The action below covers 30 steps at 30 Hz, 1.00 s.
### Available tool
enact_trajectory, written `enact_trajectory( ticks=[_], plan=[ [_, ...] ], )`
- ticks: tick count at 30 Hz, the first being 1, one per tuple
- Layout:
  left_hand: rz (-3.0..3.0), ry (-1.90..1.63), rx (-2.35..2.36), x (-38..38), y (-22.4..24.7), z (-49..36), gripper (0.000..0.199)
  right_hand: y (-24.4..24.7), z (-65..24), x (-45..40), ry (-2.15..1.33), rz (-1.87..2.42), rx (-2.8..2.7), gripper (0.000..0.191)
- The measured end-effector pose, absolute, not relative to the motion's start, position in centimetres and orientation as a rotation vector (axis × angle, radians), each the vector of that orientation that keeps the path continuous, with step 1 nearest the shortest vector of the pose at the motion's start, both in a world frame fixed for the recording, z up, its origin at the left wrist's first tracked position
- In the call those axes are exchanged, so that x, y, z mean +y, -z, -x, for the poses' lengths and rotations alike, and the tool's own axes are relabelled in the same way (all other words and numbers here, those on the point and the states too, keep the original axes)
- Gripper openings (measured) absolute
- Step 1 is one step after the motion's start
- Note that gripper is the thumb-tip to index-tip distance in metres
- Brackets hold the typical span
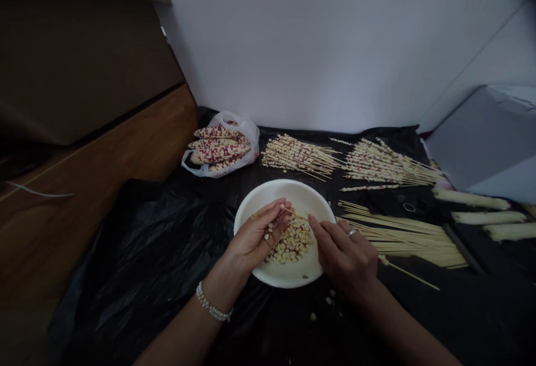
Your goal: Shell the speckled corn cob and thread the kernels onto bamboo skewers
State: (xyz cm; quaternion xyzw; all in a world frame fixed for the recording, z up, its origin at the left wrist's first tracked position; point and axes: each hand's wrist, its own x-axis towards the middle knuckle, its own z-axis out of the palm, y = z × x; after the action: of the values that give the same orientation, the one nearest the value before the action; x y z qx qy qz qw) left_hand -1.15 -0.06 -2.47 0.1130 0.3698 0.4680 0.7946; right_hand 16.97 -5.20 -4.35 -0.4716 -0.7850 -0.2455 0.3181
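The skewer (290, 210) sits above the white bowl (321, 204), its long axis slanting toward you from your left hand (252, 241) to your right hand (347, 251); left fingers pinch around its tip, right fingers grip it farther along.

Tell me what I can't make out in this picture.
Head view:
Skewer: middle hidden by the right hand.
White bowl: near-left rim partly behind the left hand.
Bagged corn ears: lower ones under upper ones.
Right forearm: cut off by the bottom edge.
Loose kernels: too small to count.
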Motion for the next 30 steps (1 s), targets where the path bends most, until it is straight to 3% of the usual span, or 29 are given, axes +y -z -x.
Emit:
enact_trajectory(
  ticks=[19, 25, 30],
  plan=[
    [-0.369, -1.051, 0.865, -0.06, 2.66, 0.87, 0.018, 4.27, -16.75, -5.55, 0.722, 1.239, -2.084, 0.047],
    [-0.372, -1.02, 0.849, -0.25, 2.43, 0.91, 0.027, 4.39, -16.74, -5.44, 0.715, 1.233, -2.06, 0.048],
    [-0.354, -0.956, 0.834, -0.22, 2.37, 1.14, 0.018, 4.33, -16.77, -5.45, 0.709, 1.217, -2.045, 0.049]
  ],
)
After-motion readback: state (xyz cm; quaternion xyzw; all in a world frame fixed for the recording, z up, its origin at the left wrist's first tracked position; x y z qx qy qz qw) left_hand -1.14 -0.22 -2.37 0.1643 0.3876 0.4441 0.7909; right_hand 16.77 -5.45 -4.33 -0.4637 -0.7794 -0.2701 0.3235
